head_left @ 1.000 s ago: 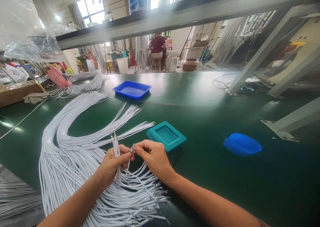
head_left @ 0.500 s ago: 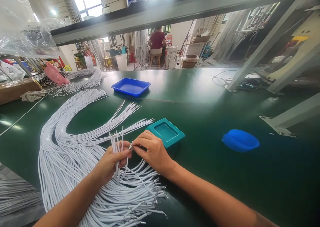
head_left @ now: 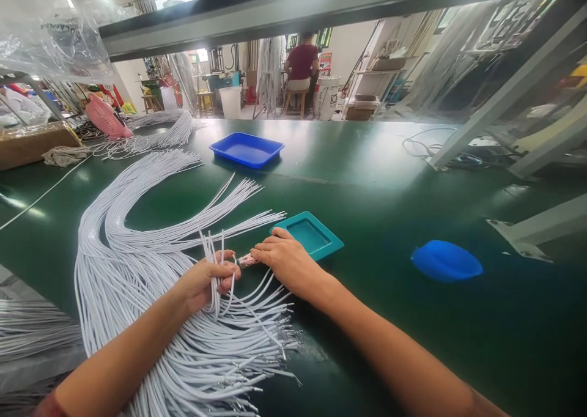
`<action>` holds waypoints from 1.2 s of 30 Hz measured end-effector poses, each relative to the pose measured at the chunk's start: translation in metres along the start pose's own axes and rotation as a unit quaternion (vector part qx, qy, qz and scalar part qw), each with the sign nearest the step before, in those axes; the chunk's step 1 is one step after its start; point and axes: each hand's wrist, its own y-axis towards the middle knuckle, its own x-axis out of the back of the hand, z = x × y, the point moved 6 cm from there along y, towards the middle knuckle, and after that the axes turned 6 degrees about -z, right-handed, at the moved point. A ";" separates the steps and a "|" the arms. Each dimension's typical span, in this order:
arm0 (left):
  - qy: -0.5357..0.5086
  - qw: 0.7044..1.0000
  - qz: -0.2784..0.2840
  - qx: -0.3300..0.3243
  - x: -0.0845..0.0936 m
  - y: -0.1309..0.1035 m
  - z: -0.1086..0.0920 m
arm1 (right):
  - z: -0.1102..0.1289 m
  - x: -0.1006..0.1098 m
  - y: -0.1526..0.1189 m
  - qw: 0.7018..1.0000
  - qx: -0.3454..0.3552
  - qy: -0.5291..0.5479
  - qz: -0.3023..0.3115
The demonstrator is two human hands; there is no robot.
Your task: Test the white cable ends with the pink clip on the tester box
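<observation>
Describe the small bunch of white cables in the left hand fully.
The small bunch of white cables looks smooth and plastic-coated. The left hand grips it between thumb and fingers; the upper ends stand up, slightly fanned, and the lower parts hang over the larger pile of white cables. One cable stands apart toward a pink-and-metal tool in the right hand; whether they touch is unclear.
</observation>
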 end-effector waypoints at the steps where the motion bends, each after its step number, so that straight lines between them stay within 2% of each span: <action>1: -0.005 1.000 0.004 0.005 -0.001 0.000 0.001 | 0.000 0.001 0.000 1.000 0.004 0.002 -0.014; 5: -0.017 0.999 0.010 0.033 -0.004 0.002 0.004 | 0.002 0.001 0.000 0.999 0.004 -0.020 -0.051; 10: -0.019 0.998 -0.003 0.062 -0.004 0.006 0.009 | 0.006 0.000 -0.001 0.997 0.013 -0.046 -0.053; 16: -0.024 0.997 -0.003 0.069 -0.003 0.010 0.012 | 0.001 0.009 -0.002 0.997 0.010 -0.042 -0.057; 18: -0.029 0.997 0.002 0.066 -0.003 0.010 0.011 | -0.008 0.017 -0.003 0.992 -0.039 -0.067 -0.103; 20: -0.031 0.997 0.007 0.066 -0.003 0.009 0.011 | -0.022 0.023 -0.006 0.974 -0.127 -0.109 -0.153; 22: -0.031 0.997 0.010 0.068 -0.003 0.009 0.011 | -0.032 0.022 -0.010 0.959 -0.188 -0.136 -0.164; 26: -0.027 0.998 0.005 0.064 -0.001 0.006 0.009 | -0.038 0.013 -0.013 0.956 -0.207 -0.138 -0.155; 29: -0.020 0.999 0.002 0.048 0.001 0.001 0.005 | -0.040 0.014 -0.013 0.955 -0.210 -0.114 -0.174; 32: -0.009 1.000 0.026 0.001 -0.003 -0.007 -0.005 | -0.041 0.021 -0.011 0.959 -0.205 -0.056 -0.190; 34: 0.012 0.998 0.044 -0.035 -0.009 -0.012 -0.013 | -0.038 0.029 -0.009 0.958 -0.199 0.026 -0.206; 36: 0.046 0.995 0.059 -0.060 -0.015 -0.018 -0.017 | -0.034 0.036 -0.008 0.943 -0.205 0.147 -0.218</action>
